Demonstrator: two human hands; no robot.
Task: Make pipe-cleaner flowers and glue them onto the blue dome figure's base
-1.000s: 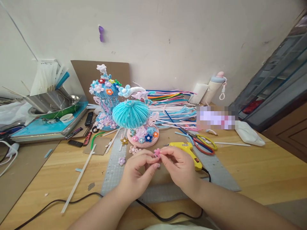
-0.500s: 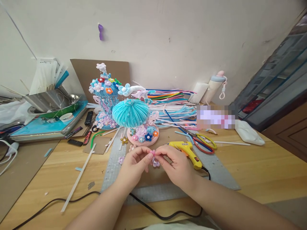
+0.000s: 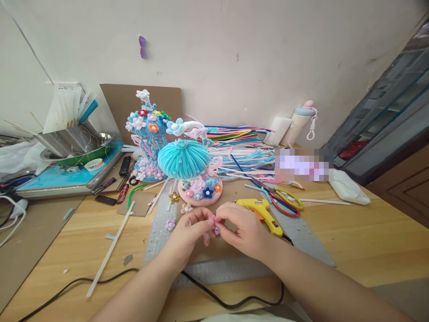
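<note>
Between the fingertips of my left hand [image 3: 191,235] and my right hand [image 3: 246,228] is a small pink and purple fuzzy flower piece [image 3: 216,230], partly hidden by the fingers. Both hands pinch it above the cardboard on the grey cutting mat [image 3: 231,269]. Just behind them stands a turquoise pleated dome [image 3: 182,159] over a round pink base [image 3: 209,200] with small flowers. A purple flower [image 3: 170,224] and a pale pink flower [image 3: 187,208] lie near my left hand. The yellow glue gun [image 3: 263,212] rests beyond my right hand.
Red and yellow-handled scissors [image 3: 284,203] lie right of the glue gun. Fuzzy stems [image 3: 250,156] are piled at the back. A flowered blue jellyfish-like figure [image 3: 149,134] stands back left. A black cable [image 3: 231,306] crosses the front. A white stick [image 3: 109,252] lies left.
My right hand's fingers have shifted slightly left and closer over the piece, covering more of it. The purple part hanging below the fingertips now shows less.
</note>
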